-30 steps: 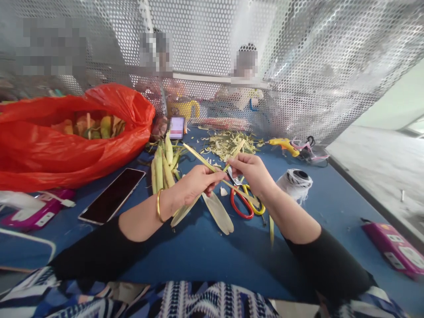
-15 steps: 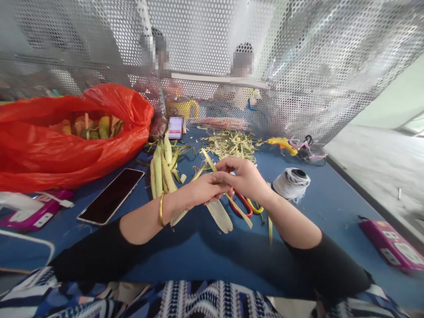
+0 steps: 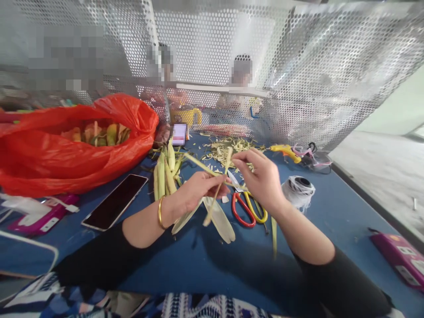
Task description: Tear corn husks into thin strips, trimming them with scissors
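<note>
Head view, left hand: Two narrow husk strips [image 3: 212, 210] are pinched between thumb and fingers by the left hand [image 3: 200, 190], near the point where they cross.
Crossed strips: One is slanted across the grip toward the scissors [image 3: 236, 183]; the other is held more steeply, its lower end hung over a wide pale husk leaf [image 3: 223, 225].
Right hand: Thumb and index finger are brought near each other by the right hand [image 3: 263, 179], just beside the steep strip's upper end; whether it is gripped cannot be told.
Scissors: They are laid on the blue tabletop [image 3: 198, 274] between the hands, handles toward the wearer, held by neither.
Husk supply: A bundle of green-yellow husks [image 3: 161, 174] is placed beyond the left forearm; shredded husk [image 3: 228, 152] is heaped beyond the hands.
Thread spool: The spool [image 3: 300, 190] is stood to the right of the right wrist, apart from it.
Step in hand: The strips appear to be crossed or folded over each other.
Next move: A firm pinch at the crossing seems to be called for, with one free end taken cleanly by the right fingertips.
</note>
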Demonstrator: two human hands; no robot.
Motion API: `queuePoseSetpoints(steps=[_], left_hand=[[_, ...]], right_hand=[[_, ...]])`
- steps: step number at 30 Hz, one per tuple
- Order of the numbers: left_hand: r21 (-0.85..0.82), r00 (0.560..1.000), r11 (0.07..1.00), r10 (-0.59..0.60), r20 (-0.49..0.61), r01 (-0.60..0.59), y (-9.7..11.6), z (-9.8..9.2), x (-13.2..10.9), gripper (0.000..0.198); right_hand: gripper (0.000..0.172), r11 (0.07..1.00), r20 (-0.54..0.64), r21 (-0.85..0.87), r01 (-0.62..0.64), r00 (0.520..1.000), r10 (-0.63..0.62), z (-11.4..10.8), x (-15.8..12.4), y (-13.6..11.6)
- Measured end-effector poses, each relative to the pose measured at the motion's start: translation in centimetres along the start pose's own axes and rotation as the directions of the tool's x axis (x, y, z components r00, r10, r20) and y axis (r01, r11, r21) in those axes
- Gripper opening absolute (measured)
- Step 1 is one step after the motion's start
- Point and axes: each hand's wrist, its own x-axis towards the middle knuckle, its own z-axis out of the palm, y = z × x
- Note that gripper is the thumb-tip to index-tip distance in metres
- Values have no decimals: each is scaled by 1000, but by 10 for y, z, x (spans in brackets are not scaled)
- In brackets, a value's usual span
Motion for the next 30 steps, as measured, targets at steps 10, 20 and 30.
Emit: queuePoseSetpoints(steps=[10, 20, 30], left_hand=[[-240, 982, 960, 107, -156, -143, 15, 5, -1, 14], [-299, 949, 931, 118, -292, -208, 10, 7, -1, 16], [-255, 985, 965, 96, 140, -58, 32, -21, -3, 31]], right_hand=[[32, 959, 377, -275, -66, 911, 170, 16, -12, -10], [28, 950, 355, -277, 143, 934, -37, 13, -15, -10], [24, 820, 342, -485, 304, 929, -142, -15, 1, 2]])
